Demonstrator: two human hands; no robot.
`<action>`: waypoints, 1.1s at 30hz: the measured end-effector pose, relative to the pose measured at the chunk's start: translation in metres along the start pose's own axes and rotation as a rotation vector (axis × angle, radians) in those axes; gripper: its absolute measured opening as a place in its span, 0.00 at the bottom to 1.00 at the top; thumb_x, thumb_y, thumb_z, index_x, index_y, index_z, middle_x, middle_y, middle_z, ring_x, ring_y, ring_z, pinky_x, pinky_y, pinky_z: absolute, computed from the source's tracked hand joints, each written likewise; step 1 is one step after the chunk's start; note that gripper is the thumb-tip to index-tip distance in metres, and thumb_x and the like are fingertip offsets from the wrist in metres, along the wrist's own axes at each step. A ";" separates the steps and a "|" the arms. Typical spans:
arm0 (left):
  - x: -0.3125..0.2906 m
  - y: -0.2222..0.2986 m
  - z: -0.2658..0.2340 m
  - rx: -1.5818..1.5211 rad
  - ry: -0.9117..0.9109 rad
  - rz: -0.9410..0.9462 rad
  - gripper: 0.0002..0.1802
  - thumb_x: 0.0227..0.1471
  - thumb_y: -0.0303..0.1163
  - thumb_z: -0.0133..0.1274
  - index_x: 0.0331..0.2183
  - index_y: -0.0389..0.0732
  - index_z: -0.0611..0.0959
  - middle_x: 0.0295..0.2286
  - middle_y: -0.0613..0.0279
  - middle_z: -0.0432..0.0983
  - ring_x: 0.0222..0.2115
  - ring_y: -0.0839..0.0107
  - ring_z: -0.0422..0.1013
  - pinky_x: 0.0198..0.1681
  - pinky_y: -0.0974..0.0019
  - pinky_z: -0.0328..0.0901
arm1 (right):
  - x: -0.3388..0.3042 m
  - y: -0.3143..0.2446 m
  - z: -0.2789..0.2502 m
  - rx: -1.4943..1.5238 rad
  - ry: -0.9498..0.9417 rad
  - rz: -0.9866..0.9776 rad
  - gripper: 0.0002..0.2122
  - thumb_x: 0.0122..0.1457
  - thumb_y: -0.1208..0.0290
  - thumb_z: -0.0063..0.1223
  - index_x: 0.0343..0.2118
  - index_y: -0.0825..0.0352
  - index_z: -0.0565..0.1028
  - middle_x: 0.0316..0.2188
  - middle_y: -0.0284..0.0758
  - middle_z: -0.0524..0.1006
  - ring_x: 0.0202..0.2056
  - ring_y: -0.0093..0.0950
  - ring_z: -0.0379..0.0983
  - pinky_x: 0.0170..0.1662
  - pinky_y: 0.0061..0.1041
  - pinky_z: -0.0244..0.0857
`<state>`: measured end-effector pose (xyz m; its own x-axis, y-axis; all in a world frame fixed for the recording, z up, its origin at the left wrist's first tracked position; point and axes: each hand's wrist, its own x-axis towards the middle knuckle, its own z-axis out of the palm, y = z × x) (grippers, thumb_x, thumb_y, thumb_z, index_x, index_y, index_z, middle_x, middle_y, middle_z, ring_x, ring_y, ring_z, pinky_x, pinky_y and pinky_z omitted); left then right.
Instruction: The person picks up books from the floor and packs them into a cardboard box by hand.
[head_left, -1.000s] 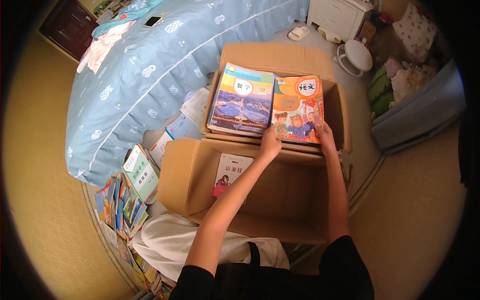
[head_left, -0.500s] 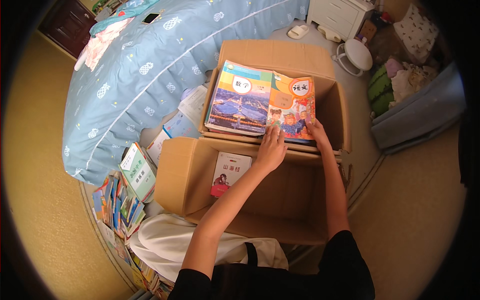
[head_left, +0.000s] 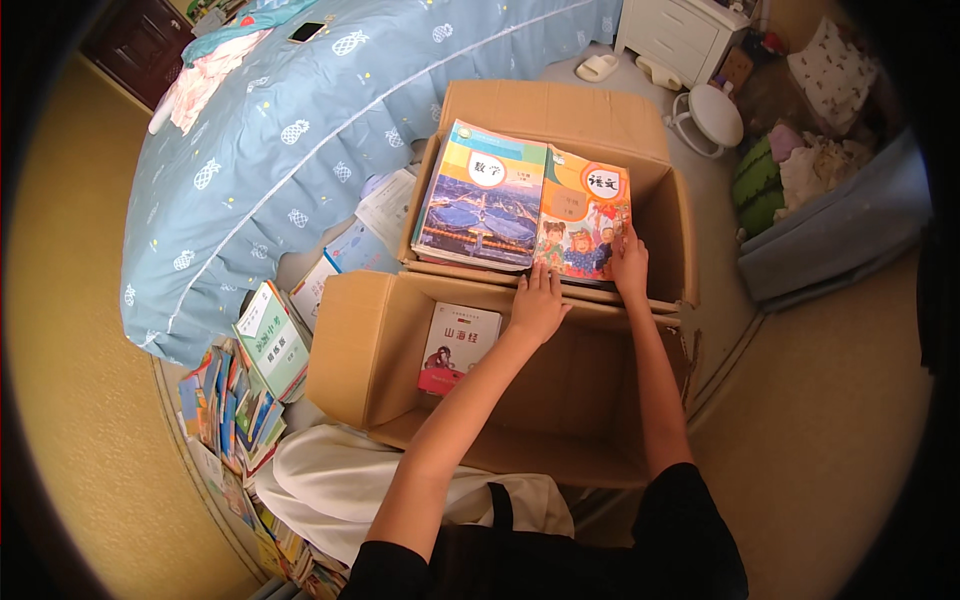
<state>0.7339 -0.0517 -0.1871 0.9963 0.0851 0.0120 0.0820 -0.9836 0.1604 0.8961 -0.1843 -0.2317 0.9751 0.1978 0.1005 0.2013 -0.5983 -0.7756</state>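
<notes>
An orange textbook (head_left: 570,215) with cartoon children on its cover lies on top in the far cardboard box (head_left: 560,110). My right hand (head_left: 630,268) grips its right edge near the lower corner. Against the book's lower edge rest the fingertips of my left hand (head_left: 540,302), stretched out over the box rim. Close beside it on the left is a stack of textbooks, topped by a blue and yellow textbook (head_left: 480,215). In the near cardboard box (head_left: 345,335), a white and red book (head_left: 460,345) lies at the left end.
A green and white book (head_left: 275,340) and piles of books (head_left: 225,400) are on the floor at left. Behind stands a bed with a blue pineapple-print cover (head_left: 250,150), a phone (head_left: 305,33) on it. Slippers (head_left: 598,68), a white stool (head_left: 712,118) and a drawer cabinet (head_left: 680,35) stand far right.
My left hand has slid slightly down and left to the orange textbook's lower edge. My right hand has moved a little up along its right side. The book has shifted slightly.
</notes>
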 end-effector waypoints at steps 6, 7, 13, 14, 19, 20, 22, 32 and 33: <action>-0.011 0.002 -0.005 0.050 -0.030 -0.001 0.34 0.46 0.45 0.46 0.49 0.32 0.59 0.49 0.44 0.55 0.53 0.57 0.51 0.51 0.53 0.51 | -0.008 0.007 0.002 -0.331 -0.102 -0.184 0.19 0.53 0.70 0.41 0.48 0.67 0.61 0.52 0.47 0.56 0.48 0.40 0.59 0.49 0.34 0.55; -0.013 0.004 -0.007 0.061 -0.045 0.003 0.34 0.46 0.45 0.46 0.49 0.32 0.58 0.50 0.45 0.55 0.53 0.57 0.50 0.51 0.53 0.51 | -0.008 0.010 0.003 -0.308 -0.073 -0.215 0.19 0.53 0.70 0.41 0.48 0.67 0.61 0.52 0.46 0.57 0.49 0.41 0.58 0.50 0.33 0.55; -0.038 -0.012 -0.022 0.021 0.063 0.082 0.34 0.45 0.41 0.49 0.50 0.33 0.58 0.51 0.46 0.51 0.54 0.57 0.48 0.51 0.53 0.50 | -0.015 -0.009 0.004 -0.353 -0.059 -0.242 0.18 0.53 0.71 0.40 0.48 0.67 0.61 0.52 0.43 0.58 0.50 0.41 0.57 0.51 0.32 0.53; -0.044 -0.015 -0.026 0.022 0.067 0.077 0.34 0.45 0.41 0.49 0.50 0.33 0.58 0.51 0.46 0.51 0.54 0.57 0.48 0.51 0.53 0.50 | -0.018 -0.013 0.003 -0.399 -0.040 -0.246 0.18 0.53 0.71 0.40 0.47 0.68 0.62 0.51 0.43 0.59 0.50 0.41 0.58 0.51 0.32 0.54; -0.084 -0.033 -0.053 0.077 0.129 0.234 0.32 0.43 0.36 0.51 0.49 0.37 0.61 0.51 0.45 0.52 0.53 0.56 0.49 0.51 0.52 0.50 | -0.035 -0.036 -0.007 -0.312 0.167 -0.360 0.12 0.53 0.72 0.41 0.40 0.68 0.68 0.45 0.44 0.66 0.47 0.41 0.60 0.50 0.33 0.55; -0.093 -0.038 -0.061 0.081 0.132 0.224 0.32 0.43 0.36 0.51 0.49 0.37 0.61 0.51 0.45 0.52 0.53 0.56 0.49 0.51 0.52 0.50 | -0.043 -0.044 -0.009 -0.281 0.189 -0.394 0.10 0.53 0.72 0.41 0.37 0.68 0.70 0.43 0.45 0.68 0.46 0.41 0.61 0.49 0.33 0.55; -0.114 -0.047 -0.080 0.049 0.167 0.242 0.30 0.43 0.35 0.51 0.48 0.38 0.62 0.50 0.45 0.52 0.52 0.55 0.50 0.50 0.52 0.51 | -0.059 -0.064 -0.013 -0.228 0.244 -0.472 0.08 0.53 0.72 0.42 0.34 0.68 0.71 0.37 0.44 0.71 0.42 0.40 0.65 0.44 0.33 0.59; -0.258 -0.104 -0.195 -0.092 0.267 -0.003 0.26 0.44 0.32 0.49 0.47 0.38 0.65 0.50 0.45 0.52 0.48 0.53 0.55 0.49 0.56 0.53 | -0.128 -0.126 -0.008 -0.043 0.222 -0.471 0.07 0.53 0.74 0.42 0.30 0.69 0.71 0.26 0.41 0.71 0.31 0.37 0.68 0.34 0.31 0.62; -0.279 -0.114 -0.204 -0.104 0.309 -0.041 0.26 0.45 0.33 0.49 0.48 0.38 0.65 0.50 0.45 0.51 0.48 0.52 0.55 0.49 0.56 0.54 | -0.142 -0.141 -0.003 0.005 0.162 -0.489 0.07 0.54 0.74 0.40 0.30 0.69 0.71 0.26 0.40 0.72 0.30 0.35 0.68 0.33 0.29 0.62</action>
<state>0.4413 0.0692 -0.0071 0.9360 0.1839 0.3001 0.1028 -0.9583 0.2666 0.7294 -0.1305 -0.1347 0.7693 0.3301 0.5471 0.6370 -0.4623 -0.6168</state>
